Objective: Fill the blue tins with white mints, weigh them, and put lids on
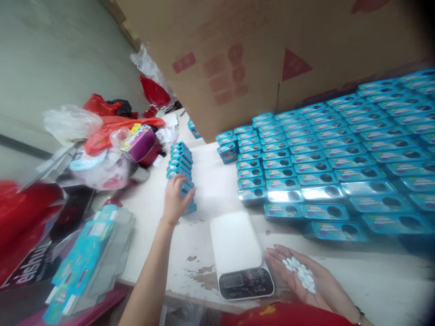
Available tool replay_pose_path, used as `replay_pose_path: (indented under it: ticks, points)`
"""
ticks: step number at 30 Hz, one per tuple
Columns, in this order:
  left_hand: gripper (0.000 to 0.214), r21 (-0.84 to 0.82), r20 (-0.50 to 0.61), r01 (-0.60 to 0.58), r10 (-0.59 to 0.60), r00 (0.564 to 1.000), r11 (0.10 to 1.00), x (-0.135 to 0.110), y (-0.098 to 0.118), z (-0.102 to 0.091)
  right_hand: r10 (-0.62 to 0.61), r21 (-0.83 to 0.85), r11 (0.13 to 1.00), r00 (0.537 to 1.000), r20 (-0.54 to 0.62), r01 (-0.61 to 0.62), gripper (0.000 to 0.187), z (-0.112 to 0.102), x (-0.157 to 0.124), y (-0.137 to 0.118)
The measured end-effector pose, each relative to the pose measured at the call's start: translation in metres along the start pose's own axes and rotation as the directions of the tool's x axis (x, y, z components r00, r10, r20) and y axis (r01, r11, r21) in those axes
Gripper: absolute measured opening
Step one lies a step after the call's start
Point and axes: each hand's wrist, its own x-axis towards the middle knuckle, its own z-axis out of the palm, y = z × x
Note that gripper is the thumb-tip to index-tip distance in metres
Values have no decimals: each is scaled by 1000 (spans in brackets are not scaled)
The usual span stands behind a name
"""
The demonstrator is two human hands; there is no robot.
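Red clothing [288,315] is nearest — then the right hand [292,278], palm up, fingers extended, white tablets [302,271] on its palm; the left hand [174,202] curls over blue tins [180,157] — whether gripping, I cannot tell.

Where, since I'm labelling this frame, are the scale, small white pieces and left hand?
Scale [237,244]: head view, on its white top.
Small white pieces [302,273]: head view, middle of the pile.
Left hand [174,202]: head view, back of hand.
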Motion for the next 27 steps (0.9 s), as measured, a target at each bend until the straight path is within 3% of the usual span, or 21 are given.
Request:
replay_pose_path:
  ticks: [2,4,8,11,15,17,20,24,27]
  points:
    - [25,117,33,36,-41,999,993,-39,-14,-13,16,-12,1000,1000,21,-16,19,0,0,5]
    - [26,227,86,35,-55,995,973,-66,-25,-13,24,-21,999,999,36,-23,20,0,-2,9]
    - [14,333,133,-6,-41,990,943,-83,-27,-3,17,-35,999,1000,25,-16,22,0,-10,15]
    - [13,324,153,-73,24,988,943,-76,-3,-14,-25,-47,999,1000,18,26,22,1,-19,16]
    - [22,179,241,-159,113,964,971,-70,54,-46,-88,-59,994,996,24,90,24,0,-29,14]
    - [26,102,296,-223,185,937,969,-70,84,-56,-107,-66,992,994,37,109,25,0,-31,14]
    - [26,20,378,-325,294,878,945,-71,120,-52,-108,-74,991,992,60,112,26,-1,-33,14]
    - [24,-13,457,-396,358,814,918,-70,138,-38,-101,-64,992,993,69,105,27,-2,-36,15]
    - [20,-112,400,-371,384,833,922,-69,133,-43,-108,-55,992,992,61,112,27,-3,-38,14]
